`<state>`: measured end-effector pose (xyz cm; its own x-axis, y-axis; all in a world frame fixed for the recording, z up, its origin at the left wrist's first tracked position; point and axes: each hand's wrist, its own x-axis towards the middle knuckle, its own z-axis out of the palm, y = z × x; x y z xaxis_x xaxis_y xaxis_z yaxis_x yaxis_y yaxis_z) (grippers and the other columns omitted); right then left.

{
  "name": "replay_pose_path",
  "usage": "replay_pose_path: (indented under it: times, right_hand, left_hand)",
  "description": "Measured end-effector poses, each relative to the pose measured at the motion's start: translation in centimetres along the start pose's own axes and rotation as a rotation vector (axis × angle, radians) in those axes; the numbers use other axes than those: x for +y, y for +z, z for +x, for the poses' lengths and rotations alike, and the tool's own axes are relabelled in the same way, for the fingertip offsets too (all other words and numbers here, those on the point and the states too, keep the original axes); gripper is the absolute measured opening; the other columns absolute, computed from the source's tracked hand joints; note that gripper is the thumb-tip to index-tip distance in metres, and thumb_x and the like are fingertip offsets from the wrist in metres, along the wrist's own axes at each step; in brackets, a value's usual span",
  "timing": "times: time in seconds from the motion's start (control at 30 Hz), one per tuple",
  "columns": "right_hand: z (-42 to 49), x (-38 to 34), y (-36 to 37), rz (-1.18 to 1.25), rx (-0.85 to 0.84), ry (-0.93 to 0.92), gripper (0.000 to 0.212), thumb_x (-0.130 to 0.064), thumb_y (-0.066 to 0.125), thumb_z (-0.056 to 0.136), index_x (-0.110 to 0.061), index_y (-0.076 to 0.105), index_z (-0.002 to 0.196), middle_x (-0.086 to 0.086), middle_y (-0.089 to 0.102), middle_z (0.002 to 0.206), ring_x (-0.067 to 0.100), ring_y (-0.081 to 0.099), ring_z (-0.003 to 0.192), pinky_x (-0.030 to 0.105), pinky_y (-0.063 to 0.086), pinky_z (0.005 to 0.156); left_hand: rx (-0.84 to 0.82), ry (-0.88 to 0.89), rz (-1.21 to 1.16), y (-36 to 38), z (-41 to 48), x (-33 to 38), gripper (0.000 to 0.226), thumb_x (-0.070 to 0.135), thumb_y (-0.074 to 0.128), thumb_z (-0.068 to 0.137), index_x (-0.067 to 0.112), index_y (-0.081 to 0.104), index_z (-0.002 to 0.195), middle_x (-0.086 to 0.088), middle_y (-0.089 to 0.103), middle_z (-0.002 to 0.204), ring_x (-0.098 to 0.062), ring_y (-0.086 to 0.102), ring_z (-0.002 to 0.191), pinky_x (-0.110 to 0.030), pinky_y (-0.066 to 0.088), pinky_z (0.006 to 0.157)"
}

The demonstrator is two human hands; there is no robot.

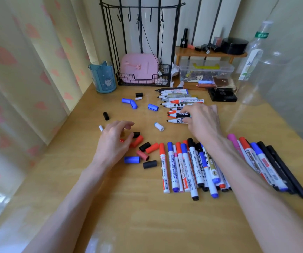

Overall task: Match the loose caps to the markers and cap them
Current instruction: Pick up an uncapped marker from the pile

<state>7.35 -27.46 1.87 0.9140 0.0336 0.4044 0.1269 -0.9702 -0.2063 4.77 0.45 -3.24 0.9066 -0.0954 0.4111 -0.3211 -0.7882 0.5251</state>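
While the left hand (114,141) is held loosely curled over red and black plastic caps (152,147), uncapped white-barrelled markers (183,101) are touched by the right hand (201,119), whose grip cannot be told.

My wooden table (128,216) carries scattered loose caps (152,147), uncapped markers (179,101) farther back, capped markers (172,168) nearer me, a blue cup (103,79) and a wire rack (128,80).

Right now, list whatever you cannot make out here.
Head view only:
- Caps beneath the left hand: the hand covers some, so whether it holds one is unclear.
- Open markers: the right hand hides some barrels and which one it touches.
- Capped markers: the right forearm crosses several.
- Print on them: mostly too small.
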Motion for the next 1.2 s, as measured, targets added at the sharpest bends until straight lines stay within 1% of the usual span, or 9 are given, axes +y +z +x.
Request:
replay_pose_path:
  times: [0.2,0.33,0.47,0.57,0.67,0.77,1.0,1.1,1.2]
  right_hand:
    - [-3.4,-0.6,-0.8,0.085,0.030,-0.073,0.029,-0.021,0.076,0.094,-0.026,0.072,0.122,0.000,0.069,0.109,0.022,0.064,0.097,0.038,0.033,0.096]
    - [-6.2,-0.3,-0.8,0.198,0.051,-0.100,0.031,-0.019,0.077,0.092,-0.026,0.075,0.122,-0.004,0.060,0.100,0.017,0.060,0.091,0.038,0.040,0.091]
    - [-8.4,-0.2,-1.4,0.236,0.102,-0.101,0.030,-0.023,0.071,0.096,-0.028,0.074,0.126,-0.006,0.059,0.101,0.015,0.058,0.090,0.039,0.044,0.087]
    - [-9.2,-0.5,-1.9,0.267,0.132,-0.093,0.032,-0.030,0.062,0.102,-0.031,0.069,0.133,-0.005,0.067,0.098,0.019,0.060,0.080,0.040,0.045,0.082]
    - [-9.7,-0.6,-1.9,0.324,0.134,-0.129,0.035,-0.033,0.060,0.103,-0.032,0.066,0.137,-0.009,0.059,0.079,0.014,0.047,0.062,0.043,0.049,0.074]
    - [-10.0,-0.3,-2.1,0.300,0.132,-0.156,0.037,-0.028,0.064,0.100,-0.034,0.066,0.137,-0.012,0.052,0.080,0.008,0.047,0.071,0.045,0.047,0.076]
    - [-10.2,-0.1,-2.3,0.264,0.163,-0.181,0.037,-0.018,0.073,0.095,-0.033,0.072,0.129,-0.012,0.058,0.090,0.005,0.047,0.086,0.042,0.044,0.076]
    - [-10.4,0.2,-2.3,0.248,0.195,-0.155,0.037,-0.016,0.075,0.093,-0.030,0.073,0.127,-0.009,0.061,0.091,0.011,0.053,0.087,0.044,0.044,0.076]
    - [-10.4,0.2,-2.2,0.210,0.186,-0.171,0.037,-0.016,0.077,0.092,-0.032,0.074,0.125,-0.009,0.061,0.091,0.012,0.053,0.086,0.042,0.043,0.074]
  left_hand:
    - [0.015,-0.077,0.191,0.8,0.1,0.7,0.018,0.035,0.075,0.094,0.022,0.081,0.105,-0.003,0.070,0.111,-0.035,0.051,0.111,-0.063,0.043,0.102]
    - [0.026,-0.103,0.140,0.8,-0.1,1.2,0.012,0.034,0.080,0.089,0.025,0.080,0.097,0.002,0.071,0.107,-0.033,0.051,0.111,-0.042,0.038,0.096]
    - [0.085,-0.034,0.070,1.1,-0.9,1.5,0.010,0.028,0.076,0.093,0.023,0.073,0.101,0.006,0.074,0.098,-0.028,0.058,0.107,-0.034,0.029,0.089]
    - [0.083,-0.033,-0.222,0.3,-1.1,3.1,0.011,0.025,0.074,0.097,0.024,0.068,0.107,0.012,0.073,0.098,-0.014,0.067,0.097,-0.029,0.045,0.081]
    - [-0.080,-0.067,-0.571,-0.3,-1.7,5.3,0.025,0.019,0.074,0.097,0.020,0.071,0.122,0.009,0.074,0.103,-0.014,0.073,0.092,-0.030,0.061,0.072]
    - [-0.167,-0.057,-0.568,0.2,-2.2,5.9,0.020,0.022,0.072,0.098,0.020,0.074,0.118,0.011,0.077,0.102,-0.013,0.074,0.091,-0.037,0.063,0.074]
    - [-0.237,-0.005,-0.571,0.1,-2.5,6.4,0.017,0.020,0.067,0.101,0.018,0.069,0.118,0.011,0.077,0.098,-0.008,0.075,0.092,-0.017,0.053,0.075]
    - [-0.233,-0.021,-0.587,-0.1,-2.5,6.5,0.017,0.019,0.066,0.102,0.018,0.068,0.119,0.011,0.076,0.086,-0.006,0.073,0.082,-0.015,0.052,0.070]
    - [-0.241,0.018,-0.566,-0.3,-2.5,6.7,0.019,0.019,0.067,0.102,0.018,0.069,0.121,0.010,0.076,0.093,-0.007,0.074,0.085,-0.018,0.055,0.073]
